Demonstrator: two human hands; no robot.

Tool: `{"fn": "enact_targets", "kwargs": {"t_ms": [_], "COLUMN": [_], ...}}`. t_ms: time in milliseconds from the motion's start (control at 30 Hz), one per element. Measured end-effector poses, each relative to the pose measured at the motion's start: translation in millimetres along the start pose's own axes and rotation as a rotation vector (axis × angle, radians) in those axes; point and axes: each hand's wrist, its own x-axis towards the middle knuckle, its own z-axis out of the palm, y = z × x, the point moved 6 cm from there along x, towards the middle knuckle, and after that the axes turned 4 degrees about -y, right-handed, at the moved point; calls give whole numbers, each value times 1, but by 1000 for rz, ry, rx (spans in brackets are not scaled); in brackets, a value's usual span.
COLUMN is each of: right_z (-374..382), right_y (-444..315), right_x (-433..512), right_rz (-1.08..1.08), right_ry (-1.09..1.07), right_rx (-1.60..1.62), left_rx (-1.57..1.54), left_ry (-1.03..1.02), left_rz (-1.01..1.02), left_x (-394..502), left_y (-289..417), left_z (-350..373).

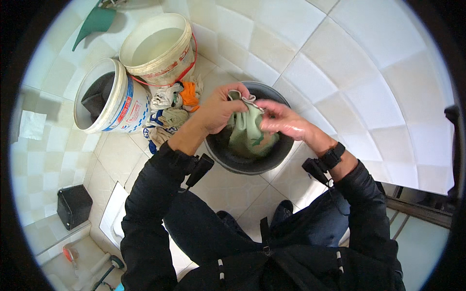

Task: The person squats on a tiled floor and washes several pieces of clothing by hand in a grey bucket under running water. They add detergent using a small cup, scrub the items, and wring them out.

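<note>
A wet green cloth item (pixel 249 132) with a pale bound edge, seemingly a small garment, hangs between my hands over a dark grey basin (pixel 251 166). My left hand (pixel 222 109) pinches its gathered top edge between thumb and fingers. At the other side of that edge, my right hand (pixel 282 118) grips the fabric; it looks wet and slightly blurred. The lower part of the cloth hangs down into the basin, where dark shadow or liquid hides the bottom.
Left of the basin lies a pile of wrung cloths (pixel 171 112) on the tiled floor. Behind it stand a bucket of cloudy water (pixel 160 54) and a white bucket (pixel 123 98) holding something dark. A black box (pixel 74 207) sits at lower left; a tiled wall (pixel 338 80) rises close on the right.
</note>
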Motion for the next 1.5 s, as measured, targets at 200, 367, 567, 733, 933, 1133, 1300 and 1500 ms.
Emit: {"fn": "enact_targets", "kwargs": {"t_ms": [200,367,567,733,933,1133,1300,1500], "right_z": [22,6,39,74,-12,-23,-17,-46], "right_y": [14,4,80,100,10,-102,-156,-122], "right_x": [17,19,0,35,8,-52,-88,-94], "right_rz": [198,42,701,232,175,-168,-274,-80], "right_ry": [-290,-113,-467,-448,133,180,-22,14], "right_rx": [-590,-576,-81,-799,-1018,160,165,-69], "left_rx": [81,364,1049,912,944,1061,1132,1256], "left_ry": [-127,36,-37,-450,-121,177,-18,27], "left_rz": [114,-26,-228,-71,-193,-112,50,-272], "left_x": [-25,-55,-61,-75,-83,-37,25,18], "left_y": [64,53,33,25,19,-18,-22,-29], "left_z": [51,37,45,107,46,-12,3,-12]}}
